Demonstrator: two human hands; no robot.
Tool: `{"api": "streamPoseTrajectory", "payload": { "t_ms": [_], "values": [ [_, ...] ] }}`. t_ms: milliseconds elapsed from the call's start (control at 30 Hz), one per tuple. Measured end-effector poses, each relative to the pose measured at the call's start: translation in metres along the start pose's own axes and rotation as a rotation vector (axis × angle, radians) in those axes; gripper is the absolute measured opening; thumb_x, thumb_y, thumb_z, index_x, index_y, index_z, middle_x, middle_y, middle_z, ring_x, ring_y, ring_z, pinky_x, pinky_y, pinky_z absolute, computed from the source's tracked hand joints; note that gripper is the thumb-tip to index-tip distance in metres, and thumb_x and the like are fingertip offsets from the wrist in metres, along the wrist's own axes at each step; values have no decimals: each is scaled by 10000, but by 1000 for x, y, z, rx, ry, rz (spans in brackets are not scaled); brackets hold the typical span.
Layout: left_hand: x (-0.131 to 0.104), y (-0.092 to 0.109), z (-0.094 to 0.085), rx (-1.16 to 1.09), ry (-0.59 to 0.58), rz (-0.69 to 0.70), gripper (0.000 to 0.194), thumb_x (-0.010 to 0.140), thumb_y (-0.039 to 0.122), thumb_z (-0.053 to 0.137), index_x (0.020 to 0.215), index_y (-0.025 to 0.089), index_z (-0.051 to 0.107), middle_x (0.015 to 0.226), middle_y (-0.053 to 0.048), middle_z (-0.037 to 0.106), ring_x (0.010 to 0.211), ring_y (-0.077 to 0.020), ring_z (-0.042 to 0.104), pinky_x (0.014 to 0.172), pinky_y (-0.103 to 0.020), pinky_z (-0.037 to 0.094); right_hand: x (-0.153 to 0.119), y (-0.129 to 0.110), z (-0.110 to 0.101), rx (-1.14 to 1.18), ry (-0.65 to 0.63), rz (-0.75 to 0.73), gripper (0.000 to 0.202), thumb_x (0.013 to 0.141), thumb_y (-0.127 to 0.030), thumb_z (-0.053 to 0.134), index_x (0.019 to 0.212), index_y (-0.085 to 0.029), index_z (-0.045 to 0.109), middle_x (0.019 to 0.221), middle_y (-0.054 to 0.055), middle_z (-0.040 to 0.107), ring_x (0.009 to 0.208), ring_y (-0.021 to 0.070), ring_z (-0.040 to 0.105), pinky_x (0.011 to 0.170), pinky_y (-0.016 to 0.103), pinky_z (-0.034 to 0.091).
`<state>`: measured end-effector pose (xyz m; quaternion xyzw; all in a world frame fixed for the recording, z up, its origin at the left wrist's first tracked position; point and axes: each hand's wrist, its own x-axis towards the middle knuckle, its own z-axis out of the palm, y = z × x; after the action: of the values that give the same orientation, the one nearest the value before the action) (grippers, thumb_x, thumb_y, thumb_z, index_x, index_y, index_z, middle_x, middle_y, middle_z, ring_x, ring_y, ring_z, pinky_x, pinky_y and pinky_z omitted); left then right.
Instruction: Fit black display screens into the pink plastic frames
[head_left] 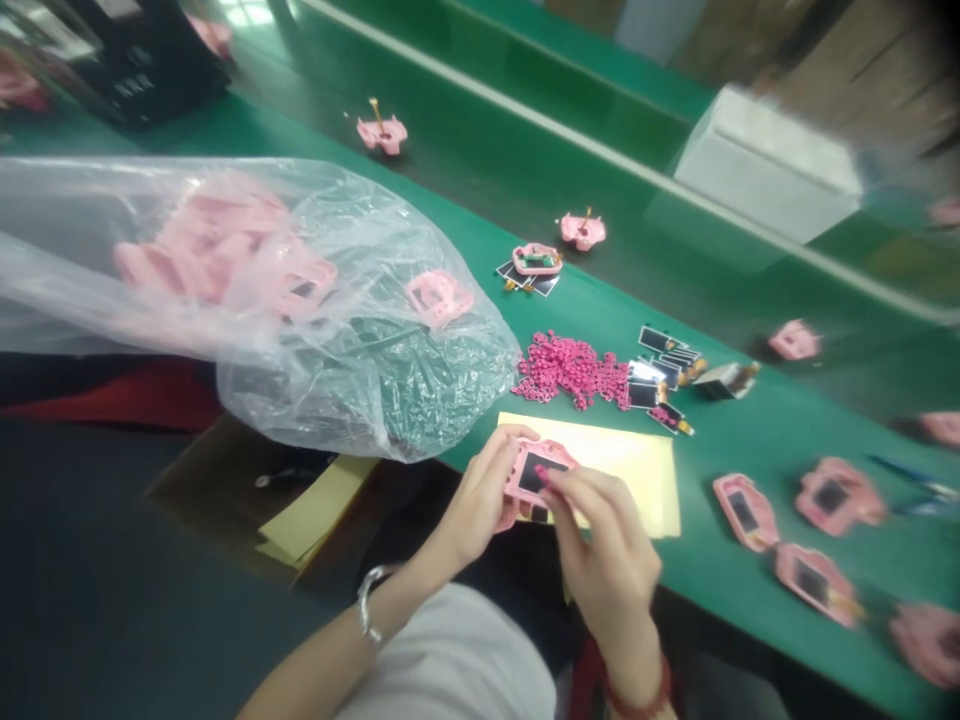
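My left hand [480, 492] is closed around a pink plastic casing [511, 488] with a dark screen in it. Thumb and fingertips of my right hand [609, 535] pinch a small magenta button piece [541, 473] over the casing's screen. Both hands are above a yellow sheet of paper [645, 470] at the table's near edge. Just beyond the paper lies a pile of magenta button pieces [574, 368]. Small display screens [660, 365] with orange flex tails are heaped to the right of that pile.
A clear plastic bag [337, 380] holding pink casings covers the left side of the green table [720, 430]. Pink casings with screens [750, 512] lie at the right, near blue-handled tweezers or pliers [919, 480]. Farther back are more pink shells [583, 230] and a white box [772, 165].
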<state>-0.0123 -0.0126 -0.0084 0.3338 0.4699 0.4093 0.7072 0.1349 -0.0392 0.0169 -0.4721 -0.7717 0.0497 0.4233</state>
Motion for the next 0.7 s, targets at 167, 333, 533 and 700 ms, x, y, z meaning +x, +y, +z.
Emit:
{"api": "streamPoseTrajectory", "payload": {
  "t_ms": [167, 333, 533, 700],
  "values": [
    [-8, -3, 6, 26, -37, -9, 365, 1021, 545, 445, 1129, 231, 595, 712, 26, 549, 539, -97, 455, 477, -192, 322, -15, 2, 15, 69, -88, -45, 439, 919, 30, 602, 1320, -149, 618, 1074, 103, 653, 976, 153, 665, 843, 266, 596],
    [-13, -3, 7, 36, -28, 42, 356, 1033, 527, 444, 1171, 237, 595, 844, 3, 618, 600, -100, 486, 519, -202, 356, -16, 7, 11, 90, -156, -58, 347, 919, 6, 615, 1215, -163, 678, 1062, 104, 675, 981, 176, 664, 922, 356, 597],
    [-24, -4, 11, 63, -26, 70, 374, 1038, 527, 445, 1227, 242, 598, 1015, -40, 661, 693, -126, 543, 541, -222, 382, -18, -3, 11, 91, -17, -8, 399, 871, 8, 669, 1198, -217, 705, 1040, 74, 726, 1000, 198, 686, 901, 373, 591],
    [-30, -7, 13, 18, -17, 81, 330, 1044, 495, 455, 1220, 255, 599, 1202, -53, 650, 995, -174, 630, 786, -240, 515, -18, -11, 10, -11, -47, 5, 220, 888, -125, 702, 1068, -247, 737, 1021, 49, 753, 1031, 234, 651, 963, 446, 533]
  ]
}}
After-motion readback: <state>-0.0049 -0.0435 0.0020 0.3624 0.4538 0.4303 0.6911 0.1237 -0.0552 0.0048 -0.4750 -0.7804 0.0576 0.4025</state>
